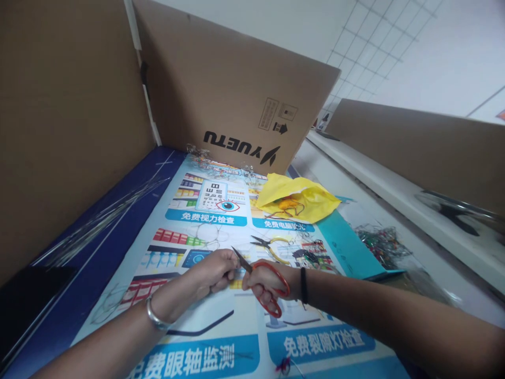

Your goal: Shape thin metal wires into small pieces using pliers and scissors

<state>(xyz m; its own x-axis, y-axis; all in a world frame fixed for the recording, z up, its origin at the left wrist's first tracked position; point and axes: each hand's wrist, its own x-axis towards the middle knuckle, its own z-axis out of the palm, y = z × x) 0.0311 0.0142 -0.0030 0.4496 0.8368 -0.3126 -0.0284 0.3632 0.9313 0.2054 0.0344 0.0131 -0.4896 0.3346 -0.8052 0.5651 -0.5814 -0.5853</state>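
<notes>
My right hand (268, 284) grips a pair of scissors (282, 281) with orange handles, the fingers wrapped round the loops. The dark blades point up and left, their tip close to my left hand (221, 269). The fingers of that hand are pinched together; whatever is between them is too small to make out. Just beyond both hands lie pliers (272, 245) with yellow handles, jaws toward the left. Faint loops of thin wire (211, 231) rest on the printed sheet past my left hand.
A yellow bag (311, 200) with orange material inside lies beyond the pliers. Tangled coloured wire (381, 245) is at the right by a turquoise sheet (347, 247). Long thin strands (98, 221) lie at the left. Cardboard panels (232, 79) stand behind and at both sides.
</notes>
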